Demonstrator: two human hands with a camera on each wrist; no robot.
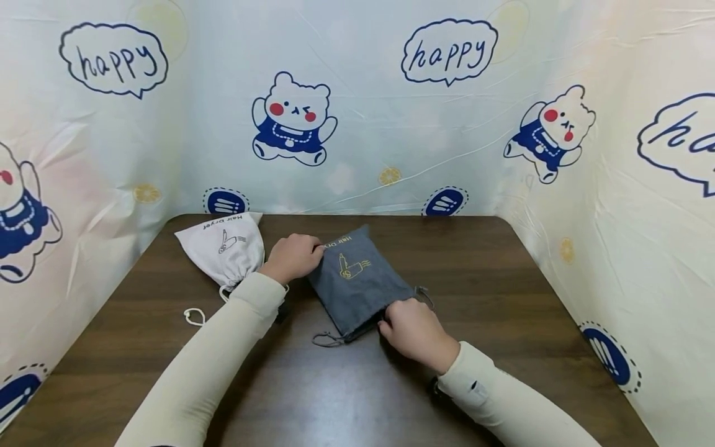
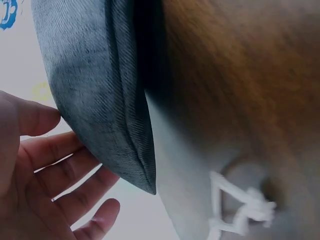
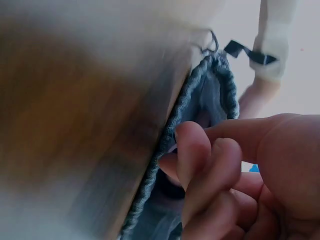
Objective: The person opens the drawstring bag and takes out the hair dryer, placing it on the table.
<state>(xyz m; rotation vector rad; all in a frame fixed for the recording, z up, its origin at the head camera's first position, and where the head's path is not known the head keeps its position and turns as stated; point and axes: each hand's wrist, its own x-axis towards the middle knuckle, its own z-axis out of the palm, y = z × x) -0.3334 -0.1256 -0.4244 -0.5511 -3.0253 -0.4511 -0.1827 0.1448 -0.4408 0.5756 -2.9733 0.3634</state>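
Note:
A grey drawstring bag (image 1: 357, 279) with yellow "Hair Dryer" lettering and a dryer drawing lies at the middle of the table, its mouth toward the person. At its far left edge my left hand (image 1: 296, 253) pinches the cloth, the thumb (image 2: 42, 119) at the edge and the fingers partly behind it. My right hand (image 1: 416, 329) is at the mouth with fingers curled (image 3: 215, 175). In the right wrist view the corded rim (image 3: 175, 115) gapes, and something dark and rounded (image 3: 170, 190) shows inside. Whether these fingers pinch the rim or that thing is hidden.
A white drawstring bag (image 1: 223, 245) with the same kind of print lies left of the left hand, its white cord (image 1: 194, 316) loose on the brown table (image 1: 335, 397). Grey cord loops (image 1: 326, 339) stick out beside the grey bag's mouth. Printed cloth (image 1: 368, 124) hangs around the table.

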